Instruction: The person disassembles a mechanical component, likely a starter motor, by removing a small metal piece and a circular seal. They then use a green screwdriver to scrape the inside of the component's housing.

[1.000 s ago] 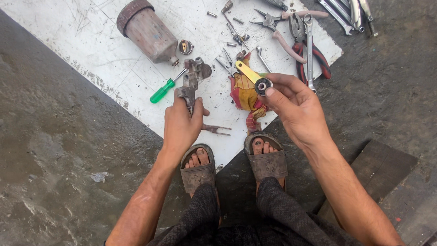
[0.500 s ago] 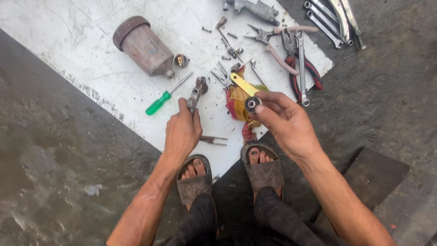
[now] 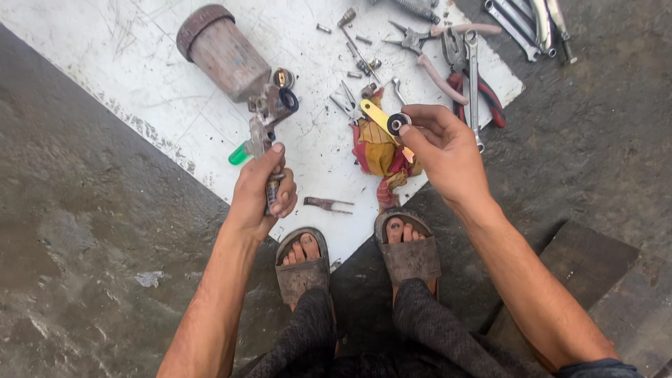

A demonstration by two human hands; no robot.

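Note:
My left hand (image 3: 262, 189) grips the handle of a grey metal spray gun body (image 3: 269, 112), holding it upright above the white board (image 3: 140, 63). My right hand (image 3: 444, 150) holds a small black round cap (image 3: 397, 124) between thumb and fingers, with a yellow flat wrench (image 3: 378, 115) just under it. A red and yellow rag (image 3: 381, 157) lies below that hand. The spray gun's brown metal cup (image 3: 220, 52) lies on its side on the board, beyond the gun body.
A green-handled screwdriver (image 3: 239, 154) lies partly behind the gun. Pliers (image 3: 455, 56), spanners (image 3: 521, 21), a small trigger piece (image 3: 329, 204) and several small screws are scattered on the board. My sandalled feet (image 3: 350, 255) rest at its near edge on rough concrete.
My left hand has lifted the gun body and drawn it left and nearer. My right hand with the black cap stays raised near the yellow wrench. The view has shifted slightly.

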